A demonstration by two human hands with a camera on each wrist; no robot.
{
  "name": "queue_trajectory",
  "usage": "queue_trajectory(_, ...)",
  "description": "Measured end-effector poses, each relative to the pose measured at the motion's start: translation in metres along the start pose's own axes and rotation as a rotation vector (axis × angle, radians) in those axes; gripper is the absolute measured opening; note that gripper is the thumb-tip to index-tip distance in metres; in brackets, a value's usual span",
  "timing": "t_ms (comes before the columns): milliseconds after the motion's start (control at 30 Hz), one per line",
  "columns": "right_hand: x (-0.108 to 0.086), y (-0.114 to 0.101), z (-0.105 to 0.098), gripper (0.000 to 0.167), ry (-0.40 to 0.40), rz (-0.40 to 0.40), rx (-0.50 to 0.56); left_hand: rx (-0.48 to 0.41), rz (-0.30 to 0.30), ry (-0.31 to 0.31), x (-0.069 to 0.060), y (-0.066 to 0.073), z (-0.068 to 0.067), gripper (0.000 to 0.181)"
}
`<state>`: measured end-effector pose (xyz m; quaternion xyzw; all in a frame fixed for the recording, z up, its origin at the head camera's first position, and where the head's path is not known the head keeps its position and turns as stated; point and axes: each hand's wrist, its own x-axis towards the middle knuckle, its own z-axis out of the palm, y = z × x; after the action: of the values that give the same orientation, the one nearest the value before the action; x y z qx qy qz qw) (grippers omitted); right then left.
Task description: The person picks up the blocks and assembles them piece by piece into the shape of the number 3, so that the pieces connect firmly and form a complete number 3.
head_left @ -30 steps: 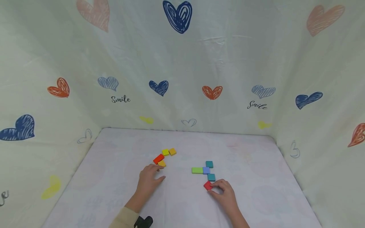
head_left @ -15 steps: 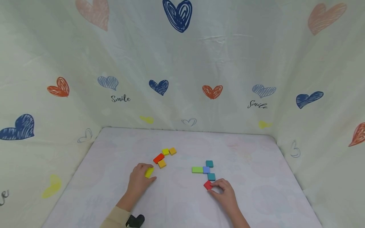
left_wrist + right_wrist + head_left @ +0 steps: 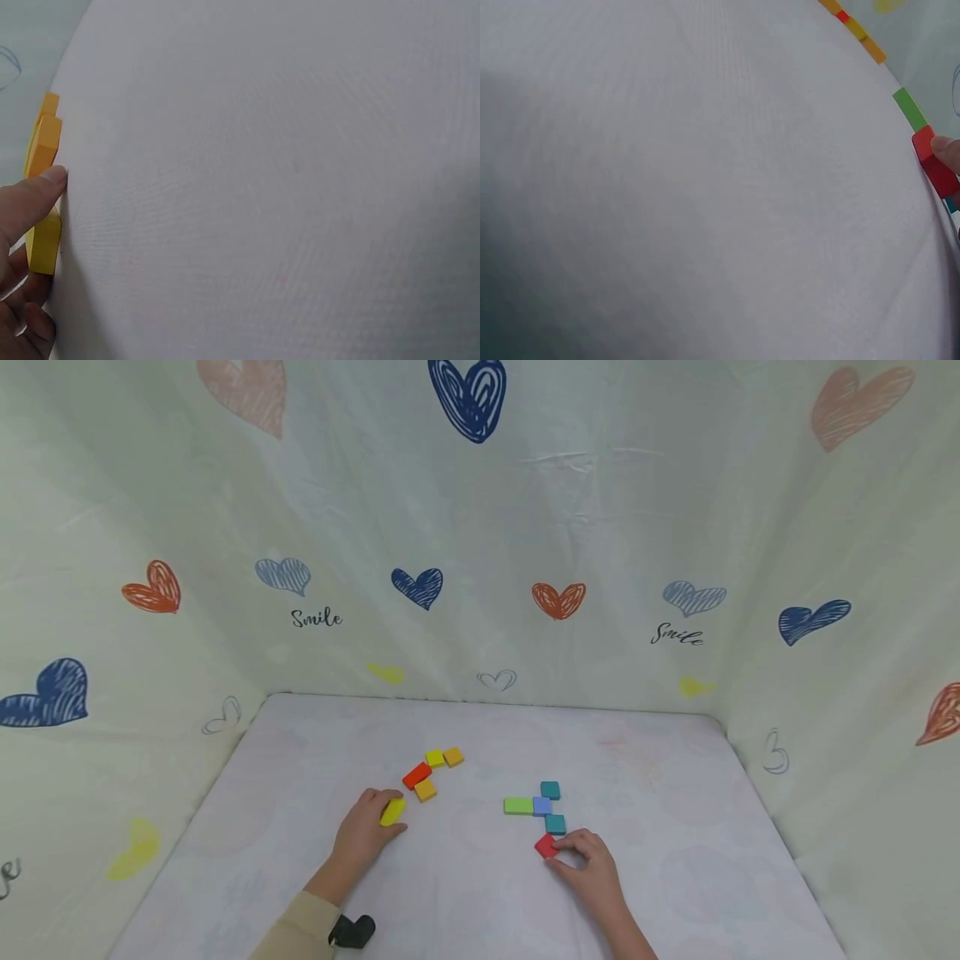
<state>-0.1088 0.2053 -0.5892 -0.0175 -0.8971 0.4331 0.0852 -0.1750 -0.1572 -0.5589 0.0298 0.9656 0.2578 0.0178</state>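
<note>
My left hand (image 3: 362,831) curls its fingers round a yellow block (image 3: 392,812) on the left part of the table. In the left wrist view, that yellow block (image 3: 44,244) sits between the thumb and the curled fingers. Just beyond lie an orange block (image 3: 425,790) and a red-orange oblong block (image 3: 417,775), touching each other. My right hand (image 3: 592,868) pinches a red block (image 3: 547,846) between thumb and finger, right below a teal block (image 3: 555,824). The red block (image 3: 935,161) also shows at the right wrist view's edge, its far side partly covered by the fingertip.
A yellow block (image 3: 435,758) and an orange block (image 3: 453,757) continue the left row. At right, a light green oblong block (image 3: 518,807) adjoins a blue block (image 3: 542,807), with another teal block (image 3: 551,790) above. Patterned curtains surround the white-covered table (image 3: 480,910).
My left hand has drawn back to the left, away from the orange block, and the yellow block in it has come into sight. The right hand has stayed put on the red block.
</note>
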Motion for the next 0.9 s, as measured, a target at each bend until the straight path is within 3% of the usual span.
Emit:
queue_trajectory(267,0.001,-0.001,-0.001,0.024,-0.022,0.042,0.017,0.041,-0.016,-0.043,0.003,0.003,-0.005,0.048)
queue_trajectory(433,0.0,-0.001,0.0,0.024,-0.019,0.047,0.015,0.036,0.008,-0.059,0.003,0.006,-0.006,0.046)
queue_trajectory(900,-0.001,-0.002,-0.001,0.024,-0.017,0.027,0.016,0.009,0.13,-0.07,0.001,0.043,0.005,0.045)
